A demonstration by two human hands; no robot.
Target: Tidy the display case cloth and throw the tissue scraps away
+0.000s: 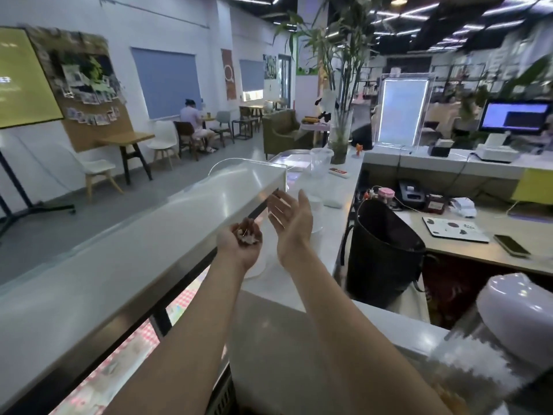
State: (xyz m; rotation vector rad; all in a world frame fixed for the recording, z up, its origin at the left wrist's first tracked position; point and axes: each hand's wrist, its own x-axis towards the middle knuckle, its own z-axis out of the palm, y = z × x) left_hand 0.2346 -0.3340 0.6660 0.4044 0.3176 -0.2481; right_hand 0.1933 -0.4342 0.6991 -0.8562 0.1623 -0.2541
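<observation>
My left hand point(239, 245) is palm up beside the display case point(143, 244), cupped around a small heap of white tissue scraps point(247, 237). My right hand point(291, 221) hovers just to its right, palm up, fingers spread, holding nothing. Through the case's open back, the red-and-white checked cloth point(125, 351) shows on the shelf below my left forearm. A black bin point(383, 250) with a dark liner stands to the right of both hands, behind the white counter point(287, 324).
A clear plastic cup point(321, 163) and a glass vase with a tall plant point(339, 139) stand further along the counter. A white-lidded jar point(508, 319) is close at the lower right. A laptop point(454, 230) and a phone point(511, 245) lie on the desk.
</observation>
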